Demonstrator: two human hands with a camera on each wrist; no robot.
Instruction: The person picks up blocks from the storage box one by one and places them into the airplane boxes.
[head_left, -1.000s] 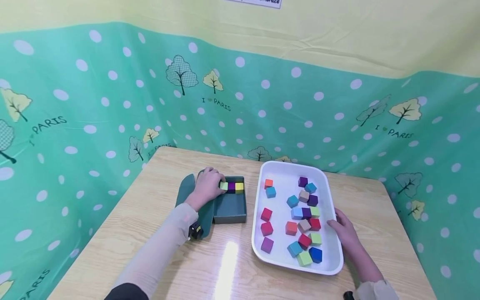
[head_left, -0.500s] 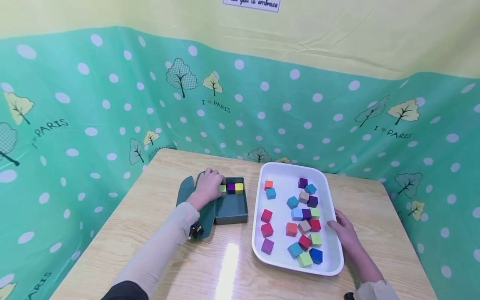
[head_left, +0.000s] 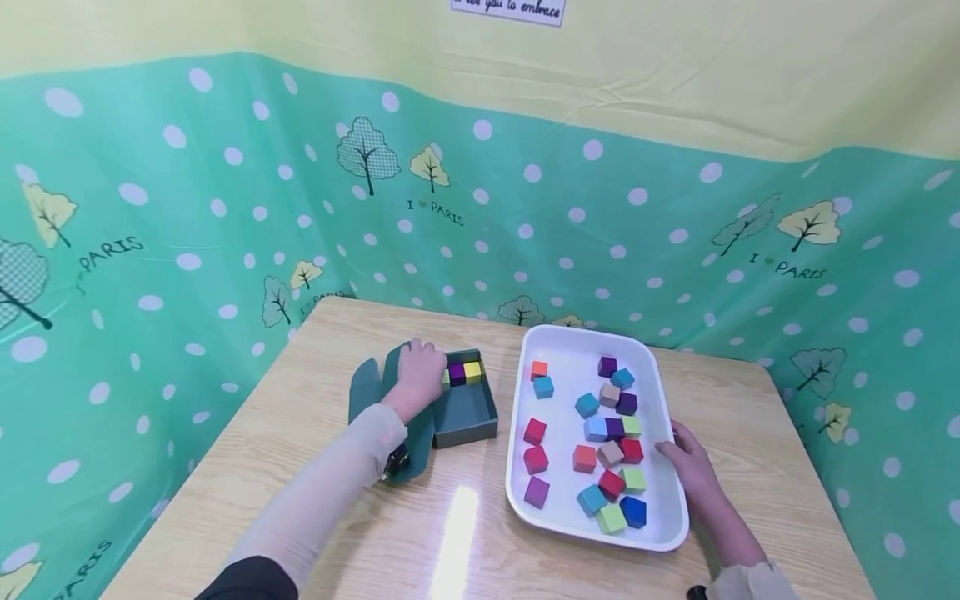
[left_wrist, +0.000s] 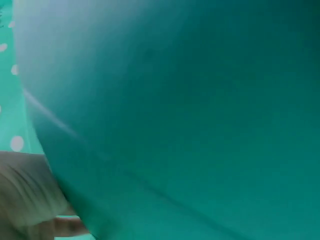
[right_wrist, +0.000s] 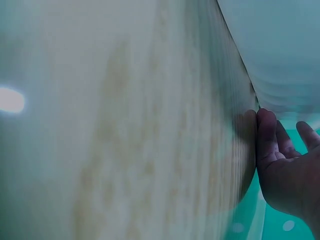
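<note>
In the head view my left hand [head_left: 422, 375] reaches over the far left side of a small dark green box [head_left: 468, 435] with its lid [head_left: 412, 446] folded out to the left. Its fingers bend down into the box's corner, with the tips hidden. Beside them sit a mostly covered light green cube [head_left: 446, 379], a purple cube [head_left: 457, 374] and a yellow cube [head_left: 472, 372] in a row. My right hand [head_left: 692, 468] grips the right rim of a white tray [head_left: 558, 528], thumb over the edge, fingers outside.
Several loose coloured cubes, such as a red one [head_left: 535, 431] and a blue one [head_left: 633, 512], lie in the tray. Box and tray stand apart on a wooden table [head_left: 360, 533]. A green dotted curtain [head_left: 300, 167] hangs behind.
The dark green box has turned slightly, its far end shifting left along with the cubes. My left hand covers more of the light green cube. The right hand and tray stay put.
</note>
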